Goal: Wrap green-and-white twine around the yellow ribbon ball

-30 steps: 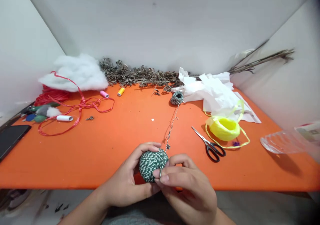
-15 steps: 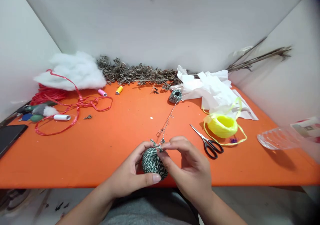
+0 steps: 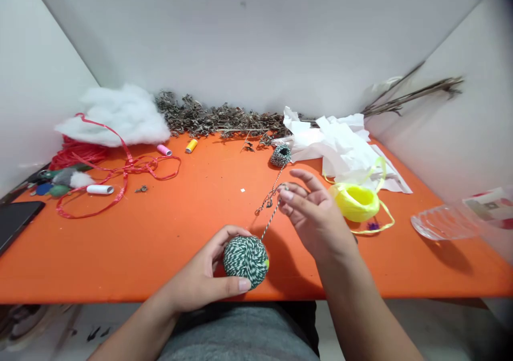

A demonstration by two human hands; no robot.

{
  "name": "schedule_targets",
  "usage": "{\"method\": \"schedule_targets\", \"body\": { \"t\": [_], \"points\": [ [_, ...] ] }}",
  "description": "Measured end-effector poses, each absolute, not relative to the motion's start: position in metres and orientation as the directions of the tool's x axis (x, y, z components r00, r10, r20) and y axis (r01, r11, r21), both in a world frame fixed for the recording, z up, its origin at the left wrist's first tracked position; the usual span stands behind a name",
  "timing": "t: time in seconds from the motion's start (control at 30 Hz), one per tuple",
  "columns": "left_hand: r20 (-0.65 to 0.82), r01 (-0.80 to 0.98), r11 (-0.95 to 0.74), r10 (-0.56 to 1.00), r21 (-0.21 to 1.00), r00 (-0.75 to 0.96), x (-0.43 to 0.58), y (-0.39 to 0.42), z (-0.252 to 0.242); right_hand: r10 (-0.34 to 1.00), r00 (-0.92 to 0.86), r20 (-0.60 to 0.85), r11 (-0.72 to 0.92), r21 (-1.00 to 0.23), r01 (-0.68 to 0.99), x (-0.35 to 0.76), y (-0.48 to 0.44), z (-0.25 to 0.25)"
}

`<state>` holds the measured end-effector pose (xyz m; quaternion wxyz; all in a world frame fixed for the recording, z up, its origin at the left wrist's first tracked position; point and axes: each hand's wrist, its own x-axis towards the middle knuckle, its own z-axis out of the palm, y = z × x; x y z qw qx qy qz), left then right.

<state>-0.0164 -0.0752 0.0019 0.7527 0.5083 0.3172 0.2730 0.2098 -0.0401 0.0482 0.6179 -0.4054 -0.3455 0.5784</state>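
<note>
Scanning from the left, you have a black phone (image 3: 16, 222) at the edge of the orange table (image 3: 140, 243), then a coil of red cord (image 3: 76, 155) and a loose loop of red ribbon (image 3: 124, 171) around a white roll (image 3: 100, 189). Behind them sits a mound of cotton wadding (image 3: 116, 115), with a pink thread spool (image 3: 164, 150) and a yellow thread spool (image 3: 191, 146) just to its right, in front of a long strip of dried plant sprigs (image 3: 216, 120).

Your left hand (image 3: 200, 278) is closed around the right-hand side of nothing else but the ball of green-and-white twine (image 3: 246, 261): the ball sits against your palm and fingers, near the table's front edge. A twine strand (image 3: 270, 219) rises from the ball's top, passes just beside your right hand (image 3: 315, 217), and runs to a small twine ball (image 3: 280, 156) further back. Your right hand is raised and apart from the left, its fingers spread and empty.

Further right lie crumpled white tissue paper (image 3: 332, 142), a yellow raffia bundle (image 3: 356, 203), and a clear plastic dish (image 3: 436, 223).
</note>
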Motion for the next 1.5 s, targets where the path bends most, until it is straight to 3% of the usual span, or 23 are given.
{"method": "schedule_targets", "body": {
  "t": [0.2,0.27,0.33,0.4,0.47,0.53,0.57,0.67,1.03,1.5],
  "points": [
    [-0.185,-0.058,0.317,0.682,0.947,0.707,-0.015,-0.077,-0.001,0.971,0.23,0.066,0.124,-0.961,-0.246,0.258,0.021,0.054],
    [-0.206,-0.063,0.349,0.679,0.935,0.705,-0.015,-0.078,-0.001,0.923,0.33,0.199,0.259,-0.955,-0.148,0.273,0.045,0.057],
    [-0.234,-0.065,0.38,0.687,0.923,0.688,-0.014,-0.077,0.0,0.84,0.394,0.373,0.384,-0.922,0.055,0.282,0.058,0.063],
    [-0.252,-0.074,0.406,0.689,0.911,0.679,-0.015,-0.075,0.001,0.766,0.347,0.54,0.455,-0.838,0.301,0.279,0.054,0.071],
    [-0.243,-0.087,0.407,0.69,0.909,0.681,-0.015,-0.073,0.001,0.793,0.123,0.597,0.498,-0.751,0.434,0.267,0.033,0.078],
    [-0.228,-0.105,0.401,0.695,0.91,0.682,-0.015,-0.072,0.0,0.833,-0.29,0.471,0.553,-0.716,0.427,0.249,0.003,0.083],
    [-0.218,-0.118,0.399,0.699,0.91,0.681,-0.015,-0.071,-0.001,0.786,-0.485,0.385,0.585,-0.716,0.38,0.241,-0.012,0.083],
    [-0.188,-0.162,0.396,0.707,0.904,0.681,-0.016,-0.07,-0.003,0.633,-0.73,0.257,0.613,-0.742,0.271,0.222,-0.041,0.075],
    [-0.207,-0.092,0.359,0.707,0.929,0.676,-0.015,-0.071,-0.005,0.624,-0.743,0.242,0.568,-0.794,0.219,0.215,-0.041,0.065],
    [-0.232,-0.083,0.417,0.648,0.905,0.725,-0.016,-0.07,-0.012,0.658,-0.717,0.228,0.643,-0.666,0.378,0.211,-0.047,0.066]
  ]
}}
